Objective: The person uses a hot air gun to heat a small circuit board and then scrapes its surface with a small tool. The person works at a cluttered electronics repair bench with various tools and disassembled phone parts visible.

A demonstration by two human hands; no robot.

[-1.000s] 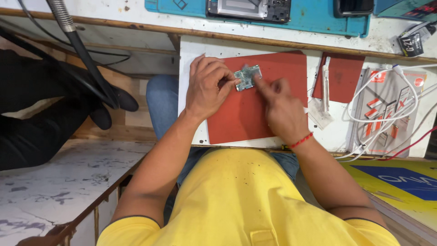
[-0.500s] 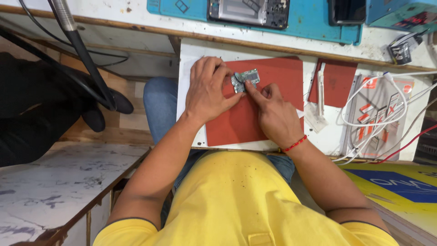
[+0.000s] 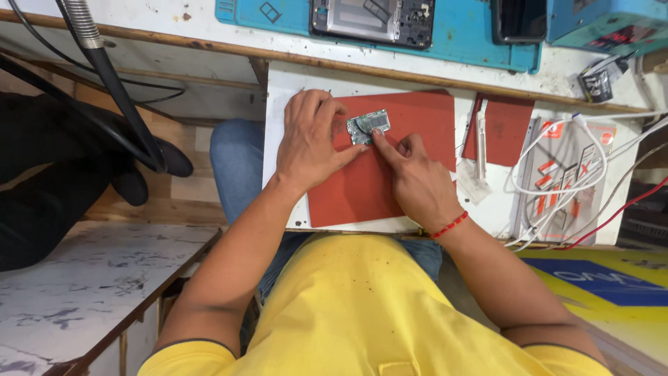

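A small green circuit board [image 3: 369, 125] lies on a red mat [image 3: 410, 125] that covers a white pull-out board [image 3: 278, 104]. My left hand [image 3: 309, 139] rests flat on the mat and pins the board's left edge with fingers and thumb. My right hand [image 3: 416, 177], a red thread at its wrist, presses its index fingertip on the board's lower right edge. Whether a small tool sits between the fingers is hidden.
A teal work mat [image 3: 466, 38] at the top carries an opened phone frame [image 3: 372, 19] and a dark phone [image 3: 518, 19]. Right of the red mat lie tweezers [image 3: 480, 139], a smaller red pad [image 3: 506, 125], white cables [image 3: 557, 181] and packets. A black hose [image 3: 118, 90] hangs at left.
Both hands stay on the circuit board; my right hand has drawn its fingers in so only the index fingertip presses the board's lower right edge. The view shifted slightly.
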